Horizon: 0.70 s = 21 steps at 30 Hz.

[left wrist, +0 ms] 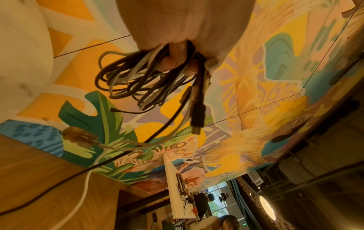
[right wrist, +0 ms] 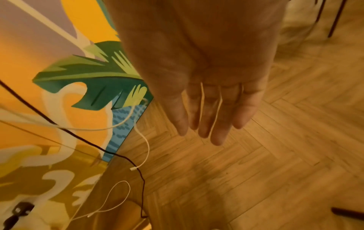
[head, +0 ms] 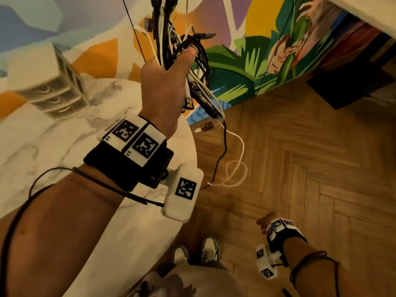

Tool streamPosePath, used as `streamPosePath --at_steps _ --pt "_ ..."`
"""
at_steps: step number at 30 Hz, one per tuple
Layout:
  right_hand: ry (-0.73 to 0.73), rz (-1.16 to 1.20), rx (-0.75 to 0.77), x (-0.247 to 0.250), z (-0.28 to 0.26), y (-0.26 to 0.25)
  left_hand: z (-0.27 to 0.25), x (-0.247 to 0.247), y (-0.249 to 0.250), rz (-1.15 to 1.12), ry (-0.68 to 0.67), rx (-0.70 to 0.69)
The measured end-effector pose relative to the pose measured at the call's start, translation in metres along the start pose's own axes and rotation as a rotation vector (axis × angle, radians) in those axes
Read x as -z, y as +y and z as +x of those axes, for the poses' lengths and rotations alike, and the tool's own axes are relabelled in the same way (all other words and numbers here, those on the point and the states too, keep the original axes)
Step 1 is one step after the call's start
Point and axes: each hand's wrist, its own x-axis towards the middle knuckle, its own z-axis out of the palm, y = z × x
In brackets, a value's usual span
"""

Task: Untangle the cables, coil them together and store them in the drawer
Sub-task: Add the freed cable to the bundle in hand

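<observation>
A herringbone wooden floor [head: 300,168] is being shown below the person, wide and bare to the right of a round marble table [head: 53,146], whose curved edge is running from the lower middle of the head view up toward the painted wall [head: 246,67]. Nearest the camera, two shoes [head: 209,250] are being seen close beside that table edge. To the right of them and low down, the right hand [right wrist: 212,96] is being held over open floor, its fingers [right wrist: 216,124] straight and lying side by side, with nothing in its grasp and well apart from the cables.

Farther out and higher, a bundle of black and white cables [head: 188,67] is being gripped by the left hand [head: 165,86], the fingers [left wrist: 167,62] being curled round the strands and the thumb being pressed across them. The bundle is being held up in the air, just past the table's rim, in front of the wall. Loose loops and plug ends are hanging from the fist, and a white cable end [head: 235,168] and a thin black strand [head: 222,151] are dangling down over the floor, clear of the table edge.

Beyond the hand, a small white drawer unit [head: 49,86] is standing on the far part of the table near the wall, its drawer fronts being seen closed. At the far right, a dark box-like object [head: 347,86] is resting at the wall's foot.
</observation>
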Motion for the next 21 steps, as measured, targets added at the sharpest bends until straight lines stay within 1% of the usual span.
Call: streamPosePath --at_steps 2,3,4,5,6,7,8,10,11,12,13,15,16,17,19,21 --pt "-0.025 -0.046 -0.007 -0.002 0.008 -0.001 -0.006 -0.006 -0.003 0.008 -0.017 -0.01" --pt "-0.01 -0.068 0.002 -0.004 0.006 -0.007 -0.009 -0.009 -0.006 0.014 -0.025 -0.014" --pt "0.01 -0.099 0.042 -0.004 -0.003 -0.017 -0.011 -0.012 -0.01 0.019 -0.032 -0.013" --pt "0.063 -0.109 0.104 -0.001 -0.017 -0.032 -0.013 -0.014 -0.013 0.022 -0.036 -0.004" --pt "0.144 -0.114 0.192 0.001 -0.031 -0.047 -0.015 -0.015 -0.017 0.029 -0.044 0.01" --pt "0.228 -0.06 0.301 0.004 -0.049 -0.063 -0.017 -0.016 -0.022 0.042 -0.062 0.027" --pt "0.265 0.059 0.448 0.008 -0.071 -0.083 -0.018 -0.017 -0.027 0.06 -0.084 0.042" --pt "0.232 0.343 0.805 0.016 -0.123 -0.123 -0.021 -0.017 -0.034 0.081 -0.127 0.075" --pt "0.196 0.422 0.943 0.021 -0.147 -0.142 -0.023 -0.017 -0.037 0.086 -0.141 0.09" --pt "0.15 0.451 1.041 0.025 -0.164 -0.16 -0.025 -0.017 -0.04 0.091 -0.149 0.104" --pt "0.106 0.438 1.082 0.027 -0.175 -0.174 -0.027 -0.017 -0.042 0.09 -0.153 0.118" --pt "-0.011 0.343 1.067 0.027 -0.187 -0.196 -0.03 -0.019 -0.043 0.071 -0.173 0.14" --pt "-0.048 0.265 1.048 0.024 -0.188 -0.201 -0.03 -0.019 -0.043 0.068 -0.183 0.143" --pt "-0.053 0.194 1.019 0.02 -0.186 -0.203 -0.03 -0.018 -0.042 0.074 -0.189 0.142" --pt "0.008 0.108 0.919 0.014 -0.169 -0.193 -0.027 -0.014 -0.038 0.113 -0.203 0.118" --pt "0.135 0.078 0.782 0.015 -0.146 -0.171 -0.022 -0.009 -0.034 0.16 -0.202 0.072"
